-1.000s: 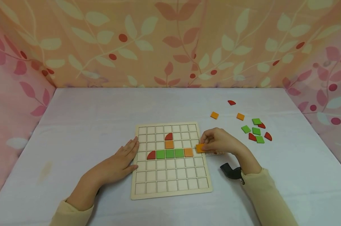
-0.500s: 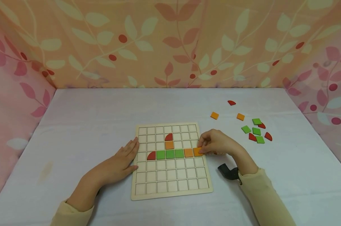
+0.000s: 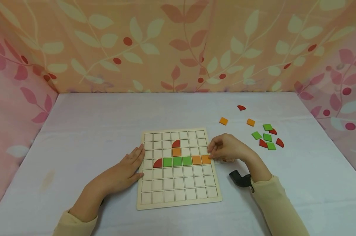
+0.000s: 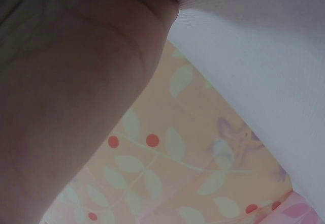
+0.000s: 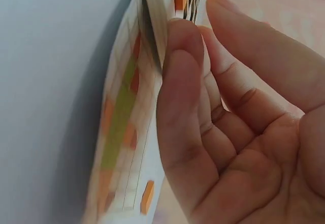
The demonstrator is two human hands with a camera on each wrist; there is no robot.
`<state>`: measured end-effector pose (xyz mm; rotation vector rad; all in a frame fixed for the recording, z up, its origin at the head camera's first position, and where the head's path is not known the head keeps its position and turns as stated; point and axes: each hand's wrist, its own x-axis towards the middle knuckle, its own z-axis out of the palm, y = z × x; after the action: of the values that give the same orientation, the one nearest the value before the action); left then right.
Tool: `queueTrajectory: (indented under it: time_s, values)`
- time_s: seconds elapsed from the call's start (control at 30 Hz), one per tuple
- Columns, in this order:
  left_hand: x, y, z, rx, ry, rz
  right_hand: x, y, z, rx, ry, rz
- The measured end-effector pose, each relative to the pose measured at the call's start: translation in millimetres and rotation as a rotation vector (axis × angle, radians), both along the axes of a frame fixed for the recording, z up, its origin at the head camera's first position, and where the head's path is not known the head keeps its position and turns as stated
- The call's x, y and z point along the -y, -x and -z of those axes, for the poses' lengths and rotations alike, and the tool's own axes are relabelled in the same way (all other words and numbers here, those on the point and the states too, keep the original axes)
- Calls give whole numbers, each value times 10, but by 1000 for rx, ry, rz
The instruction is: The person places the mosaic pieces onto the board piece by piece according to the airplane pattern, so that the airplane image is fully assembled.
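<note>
A wooden grid board (image 3: pixel 178 205) lies on the white table with coloured tiles in some of its cells. My left hand (image 3: pixel 119 173) rests flat along its left edge, fingers stretched out. At the right edge, my right hand (image 3: pixel 229 147) has its bent fingertips beside an orange square tile (image 3: pixel 206 159) in the end cell of the tile row. In the right wrist view the fingers (image 5: pixel 183 97) are at the board's edge, with no tile between them. The same row holds another orange tile (image 3: pixel 196 160), several green squares (image 3: pixel 177 161) and a red quarter-round tile (image 3: pixel 158 163).
Right of the board lie loose green tiles (image 3: pixel 267 137), red quarter-rounds (image 3: pixel 279 143) and orange squares (image 3: pixel 223 121). A printed pattern card (image 3: pixel 229 161) shows partly beneath the board's right side. A black device (image 3: pixel 239 179) sits at my right wrist. Patterned cloth walls (image 3: pixel 178 46) enclose the table.
My right hand has brought the orange tile left into the row's end cell and let it go. The fingertips have drawn back slightly right. My left hand has not moved.
</note>
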<state>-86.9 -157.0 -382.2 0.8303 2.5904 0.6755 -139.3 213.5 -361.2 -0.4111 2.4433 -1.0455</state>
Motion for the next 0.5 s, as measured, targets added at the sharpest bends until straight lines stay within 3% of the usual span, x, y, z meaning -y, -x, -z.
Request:
queueTrajectory:
  time_s: [0.13,0.5]
  values:
    - [1,0,-5,11,-5,2,-140,46,8,-38,15,26]
    - [-7,-3,-9,-6,3,-2,-734,-13,-65,-41,12,255]
